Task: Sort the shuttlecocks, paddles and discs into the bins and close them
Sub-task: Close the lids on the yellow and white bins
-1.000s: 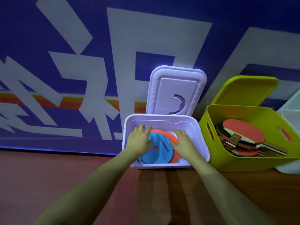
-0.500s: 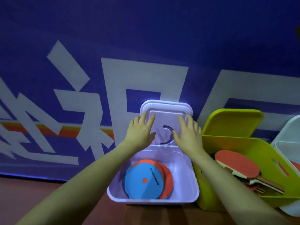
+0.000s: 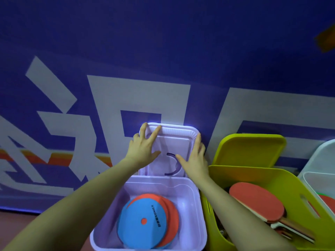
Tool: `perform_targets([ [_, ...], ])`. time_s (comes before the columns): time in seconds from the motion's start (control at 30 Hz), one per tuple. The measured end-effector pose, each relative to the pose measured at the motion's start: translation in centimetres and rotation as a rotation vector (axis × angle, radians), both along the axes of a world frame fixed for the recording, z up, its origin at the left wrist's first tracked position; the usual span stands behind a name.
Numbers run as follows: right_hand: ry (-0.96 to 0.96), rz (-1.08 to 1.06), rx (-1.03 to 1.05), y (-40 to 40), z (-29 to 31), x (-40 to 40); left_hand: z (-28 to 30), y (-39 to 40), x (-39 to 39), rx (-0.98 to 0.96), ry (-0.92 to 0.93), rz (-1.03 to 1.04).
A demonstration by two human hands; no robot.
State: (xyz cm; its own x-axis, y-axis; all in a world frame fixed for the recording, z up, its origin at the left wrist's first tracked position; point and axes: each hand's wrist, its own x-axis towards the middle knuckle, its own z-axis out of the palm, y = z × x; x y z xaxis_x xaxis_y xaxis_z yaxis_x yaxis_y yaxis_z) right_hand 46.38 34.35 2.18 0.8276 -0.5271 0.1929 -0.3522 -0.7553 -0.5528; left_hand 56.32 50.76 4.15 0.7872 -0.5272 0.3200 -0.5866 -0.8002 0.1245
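Observation:
A lilac bin (image 3: 201, 223) stands on the floor against the wall, its lid (image 3: 174, 142) upright behind it. Inside lies a blue disc (image 3: 143, 221) on top of orange discs (image 3: 173, 212). My left hand (image 3: 141, 147) lies spread on the lid's upper left corner, fingers straight, tips at the top rim. My right hand (image 3: 194, 160) holds the lid's right edge, thumb on the front and fingers along the side. A green bin (image 3: 244, 173) to the right holds red paddles (image 3: 257, 201), and its green lid (image 3: 250, 149) is open. No shuttlecock is in view.
A blue wall banner (image 3: 163, 51) with white shapes rises right behind the bins. A pale bin (image 3: 319, 160) with something red inside shows at the far right edge. Brown floor (image 3: 21, 223) lies to the left of the lilac bin.
Both hands left the discs in the lilac bin and rose to its upright lid, then slid up to its top and side edges. The view has moved closer.

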Motion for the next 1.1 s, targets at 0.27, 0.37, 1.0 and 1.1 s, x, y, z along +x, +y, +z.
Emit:
perform_targets([
  [0.27, -0.241, -0.006, 0.05, 1.1, 2.6, -1.8, 2.2, 2.3, -1.4, -0.181, -0.219, -0.093],
  [0.37, -0.361, 0.001, 0.028, 2.4, 5.3, -2.7, 4.4, 3.7, -2.2, -0.224, -0.284, -0.113],
  [1.0, -0.492, 0.028, -0.461, 14.0, 11.9, -4.8, 4.8, 16.3, -9.6, -0.33, -0.128, -0.05],
  [1.1, -0.457, 0.087, -0.486, 15.6, 10.4, -4.0, 2.8, 18.1, -10.7, -0.299, 0.012, 0.03],
])
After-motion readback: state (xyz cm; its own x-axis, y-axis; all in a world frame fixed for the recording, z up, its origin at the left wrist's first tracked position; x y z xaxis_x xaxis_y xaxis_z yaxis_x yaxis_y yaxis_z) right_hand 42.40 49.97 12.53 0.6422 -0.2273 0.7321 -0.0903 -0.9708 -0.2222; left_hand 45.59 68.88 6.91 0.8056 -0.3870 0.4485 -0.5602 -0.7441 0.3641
